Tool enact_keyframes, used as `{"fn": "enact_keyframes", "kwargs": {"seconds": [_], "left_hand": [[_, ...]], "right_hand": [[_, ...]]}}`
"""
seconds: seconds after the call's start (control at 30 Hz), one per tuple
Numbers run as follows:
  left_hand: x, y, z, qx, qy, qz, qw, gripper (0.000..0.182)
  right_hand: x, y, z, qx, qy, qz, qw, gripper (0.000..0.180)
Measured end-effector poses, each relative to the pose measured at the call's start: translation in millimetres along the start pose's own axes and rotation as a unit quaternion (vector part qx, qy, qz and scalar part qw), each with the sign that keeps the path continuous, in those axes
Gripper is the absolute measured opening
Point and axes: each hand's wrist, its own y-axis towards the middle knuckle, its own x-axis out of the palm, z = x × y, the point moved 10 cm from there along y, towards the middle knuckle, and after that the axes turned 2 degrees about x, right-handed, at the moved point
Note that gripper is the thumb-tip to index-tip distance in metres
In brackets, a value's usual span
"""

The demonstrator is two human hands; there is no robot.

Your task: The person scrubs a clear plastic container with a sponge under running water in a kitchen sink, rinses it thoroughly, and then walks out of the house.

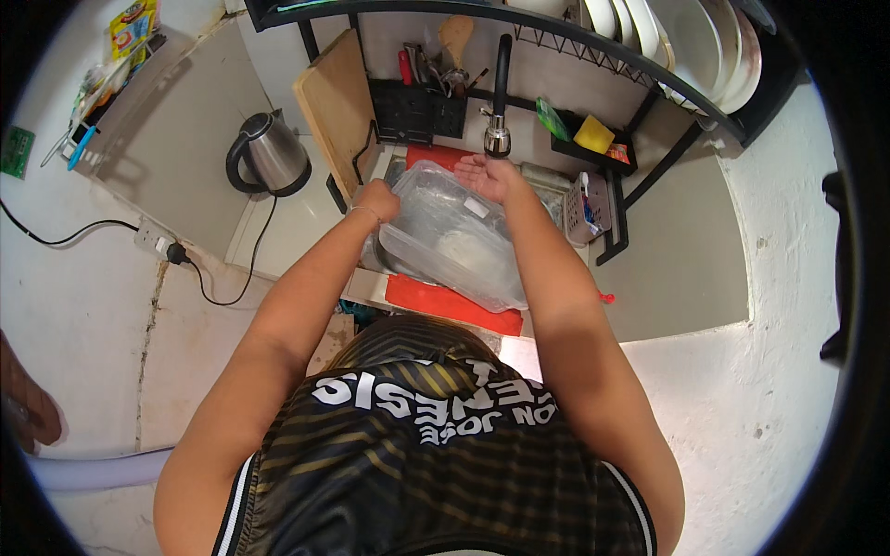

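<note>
My left hand grips the left rim of a clear plastic storage bin, which is tilted over the sink. Inside the bin lies a whitish, cloudy patch; whether it is water or residue I cannot tell. A small white label is stuck to the bin. Just below the spout of the black and chrome faucet, my right hand is held palm up with its fingers apart. My right forearm passes over the bin's right side and hides part of it.
A steel electric kettle stands left of a wooden chopping board. Red cloth covers the sink's front edge. At right are a utensil basket and a yellow sponge. The dish rack spans overhead with plates.
</note>
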Motion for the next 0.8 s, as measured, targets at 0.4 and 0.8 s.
{"fn": "enact_keyframes", "kwargs": {"seconds": [0.4, 0.8], "left_hand": [[-94, -9, 57, 0.024, 0.157, 0.078, 0.984, 0.038], [-130, -19, 95, 0.057, 0.185, 0.145, 0.97, 0.028]], "right_hand": [[-6, -15, 9, -0.002, 0.045, 0.008, 0.999, 0.04], [-36, 10, 9, -0.069, 0.089, 0.118, 0.987, 0.038]]}}
